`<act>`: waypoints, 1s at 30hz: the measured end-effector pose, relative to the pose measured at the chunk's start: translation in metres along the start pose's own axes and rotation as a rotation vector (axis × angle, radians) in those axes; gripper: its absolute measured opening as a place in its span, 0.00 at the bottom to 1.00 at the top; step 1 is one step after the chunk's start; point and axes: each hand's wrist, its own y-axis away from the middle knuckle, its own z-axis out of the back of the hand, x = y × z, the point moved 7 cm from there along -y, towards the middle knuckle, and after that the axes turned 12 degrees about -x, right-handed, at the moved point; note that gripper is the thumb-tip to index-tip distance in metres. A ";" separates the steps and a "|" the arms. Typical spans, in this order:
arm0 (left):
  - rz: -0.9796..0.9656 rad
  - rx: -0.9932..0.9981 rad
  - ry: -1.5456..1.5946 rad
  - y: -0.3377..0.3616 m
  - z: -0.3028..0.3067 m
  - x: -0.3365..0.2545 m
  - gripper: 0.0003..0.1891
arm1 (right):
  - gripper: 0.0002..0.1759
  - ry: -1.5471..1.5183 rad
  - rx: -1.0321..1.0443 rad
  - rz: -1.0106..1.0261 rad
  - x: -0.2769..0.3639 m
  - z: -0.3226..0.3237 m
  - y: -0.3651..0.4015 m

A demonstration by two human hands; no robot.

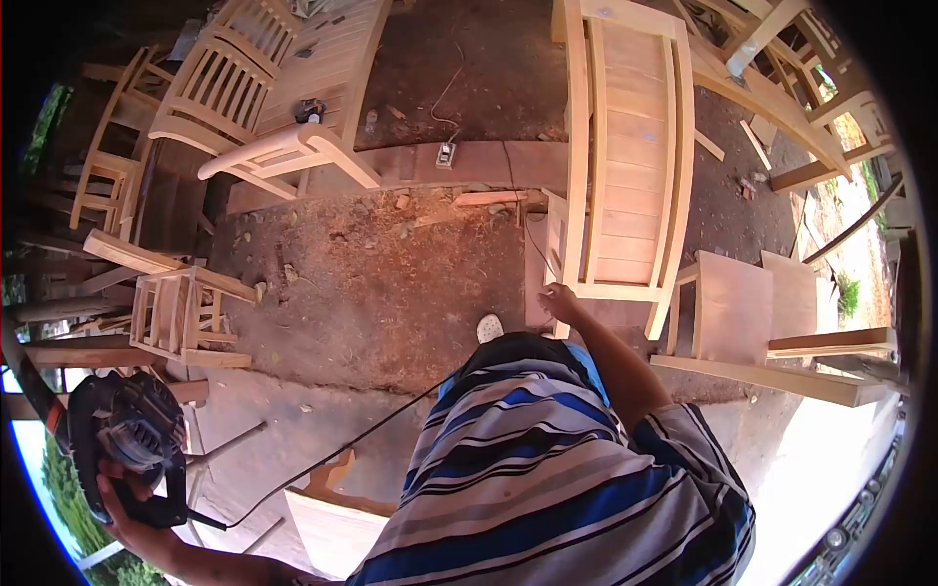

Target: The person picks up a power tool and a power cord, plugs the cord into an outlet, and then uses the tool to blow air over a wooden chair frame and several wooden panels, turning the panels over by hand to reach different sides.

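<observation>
My left hand [122,503], at the lower left, is closed round the handle of a black corded power tool [137,430] with a bulky round body; its exact kind I cannot make out. From the tool a black cord [327,461] runs up to my waist and passes out of sight. My right hand [559,304] is closed in front of me, beside the lower end of a pale slatted wooden bench [625,210]. A thin dark cable [535,249] leads down to its fingers and appears pinched in them.
A white socket box [446,154] with a cable lies on the reddish ledge. A slatted wooden bench [230,73], bearing a dark tool [311,109], stands upper left. Wooden frames [186,317] stand left and panels [733,308] right. Scraps litter the dirt floor [362,283].
</observation>
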 end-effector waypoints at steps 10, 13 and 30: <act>0.375 0.559 -0.124 0.149 -0.148 0.098 0.13 | 0.15 0.377 0.241 -0.010 -0.095 -0.002 0.062; 0.436 0.805 -0.131 0.215 -0.203 0.130 0.10 | 0.15 0.337 -0.064 -0.310 -0.157 0.084 0.096; -0.298 0.516 -0.422 0.172 -0.203 0.023 0.10 | 0.10 -0.305 -0.270 -0.768 -0.274 0.126 0.177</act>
